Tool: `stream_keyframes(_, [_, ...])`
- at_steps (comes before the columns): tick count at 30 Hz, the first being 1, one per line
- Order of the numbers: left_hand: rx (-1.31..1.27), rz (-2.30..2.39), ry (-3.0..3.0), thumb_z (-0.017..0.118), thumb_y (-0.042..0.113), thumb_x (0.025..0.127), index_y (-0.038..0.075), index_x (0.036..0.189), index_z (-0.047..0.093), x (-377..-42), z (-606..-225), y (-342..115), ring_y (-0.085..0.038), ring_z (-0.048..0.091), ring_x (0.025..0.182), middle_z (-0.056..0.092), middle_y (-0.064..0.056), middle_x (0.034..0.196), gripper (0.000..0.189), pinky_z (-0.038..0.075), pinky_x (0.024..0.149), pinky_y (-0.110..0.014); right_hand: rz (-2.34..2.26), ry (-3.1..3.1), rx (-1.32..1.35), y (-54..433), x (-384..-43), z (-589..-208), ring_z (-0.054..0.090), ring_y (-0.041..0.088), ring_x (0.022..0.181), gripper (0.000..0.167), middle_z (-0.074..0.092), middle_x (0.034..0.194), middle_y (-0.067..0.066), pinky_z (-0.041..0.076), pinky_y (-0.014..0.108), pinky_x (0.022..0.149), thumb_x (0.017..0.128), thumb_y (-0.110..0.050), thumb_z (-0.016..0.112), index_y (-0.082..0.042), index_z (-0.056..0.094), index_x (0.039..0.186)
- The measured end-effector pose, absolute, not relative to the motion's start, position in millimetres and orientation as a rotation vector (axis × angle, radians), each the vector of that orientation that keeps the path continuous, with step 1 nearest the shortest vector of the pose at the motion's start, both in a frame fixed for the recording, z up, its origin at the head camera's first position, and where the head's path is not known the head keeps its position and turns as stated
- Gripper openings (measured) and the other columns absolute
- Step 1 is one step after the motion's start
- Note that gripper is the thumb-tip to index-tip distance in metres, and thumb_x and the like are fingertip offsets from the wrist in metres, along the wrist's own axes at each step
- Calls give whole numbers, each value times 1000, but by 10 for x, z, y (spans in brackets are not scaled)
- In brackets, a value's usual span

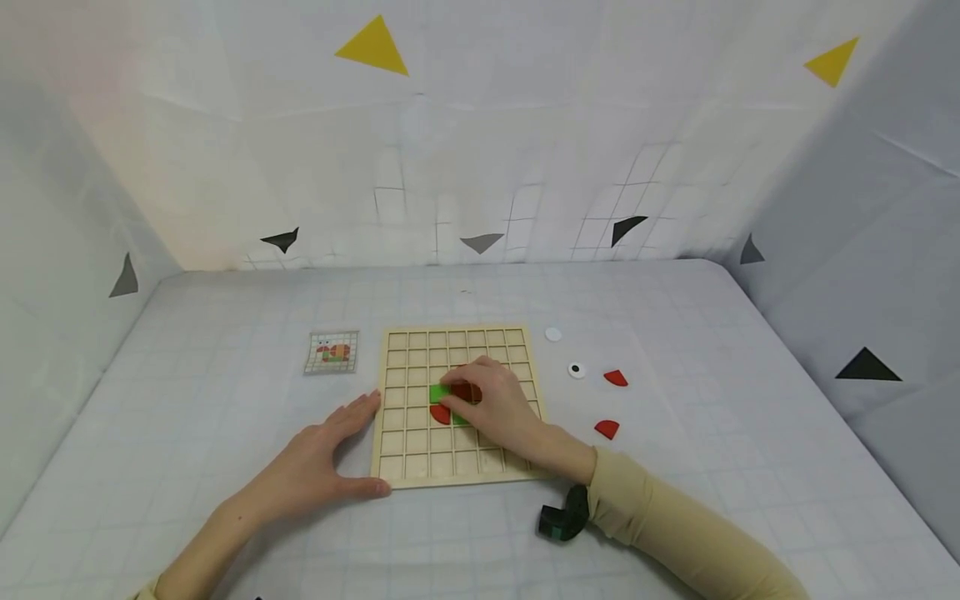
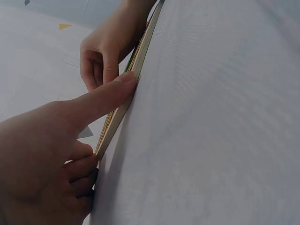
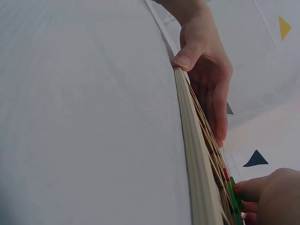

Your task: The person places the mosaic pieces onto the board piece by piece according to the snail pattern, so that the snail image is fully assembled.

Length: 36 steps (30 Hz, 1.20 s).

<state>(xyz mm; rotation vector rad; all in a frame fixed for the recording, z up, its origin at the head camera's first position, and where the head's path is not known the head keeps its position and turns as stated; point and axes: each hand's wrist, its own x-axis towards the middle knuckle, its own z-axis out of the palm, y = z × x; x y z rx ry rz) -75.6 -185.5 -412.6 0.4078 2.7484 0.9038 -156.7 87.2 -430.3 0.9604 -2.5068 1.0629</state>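
A wooden grid board (image 1: 405,468) lies flat in the middle of the table. My left hand (image 1: 315,458) rests at its left side, thumb against the near-left corner and fairly straight fingers along the edge. Over the board's middle, my right hand (image 1: 495,404) pinches a green square tile (image 1: 438,394) between thumb and fingers. The tile (image 3: 235,193) stands slightly tilted at the board's surface in the right wrist view. Just below it sits a red quarter-round piece (image 1: 441,414). Another green piece (image 1: 460,420) and dark red pieces (image 1: 467,392) are partly hidden by the right hand.
A small pattern card (image 1: 332,352) lies left of the board. To the right are a white disc (image 1: 553,334), an eye disc (image 1: 576,370) and two red quarter-round pieces (image 1: 616,378). A black strapped device (image 1: 564,515) is by the right wrist.
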Motion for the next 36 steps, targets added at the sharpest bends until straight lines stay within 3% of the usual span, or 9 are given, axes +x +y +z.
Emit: stream_keyframes(36, [413,921,2744,80,69,67,26,159,29,-753,-4105,-1848,-38,29,149,32,-2,163,113,27,114,-66,965,-2443,1044,896,-1570,-4286,63,13,92,23,76,99,-1,54,30,81,85,-15,81,-9,75,106])
